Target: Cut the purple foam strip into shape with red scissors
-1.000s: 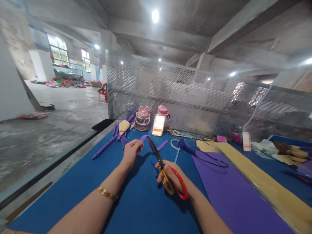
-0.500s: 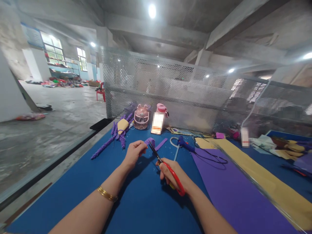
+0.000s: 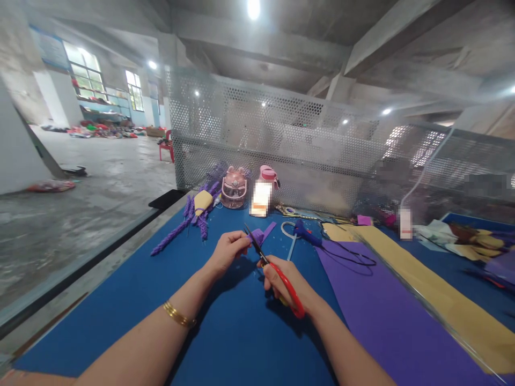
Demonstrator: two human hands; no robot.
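Observation:
My left hand pinches a small purple foam strip just above the blue table. A gold bangle sits on that wrist. My right hand grips red-handled scissors, and their dark blades point up and left into the strip, right beside my left fingertips. The two hands are close together near the table's middle.
A large purple foam sheet and a yellow one lie at right. A blue glue gun with a cable lies behind my hands. Purple foam stems, two pink bottles and a perforated metal screen stand at the back.
The scissor blades have closed down onto the strip and the red handles have come together. Both hands drew closer, and the strip now shows shorter and bunched at my left fingers.

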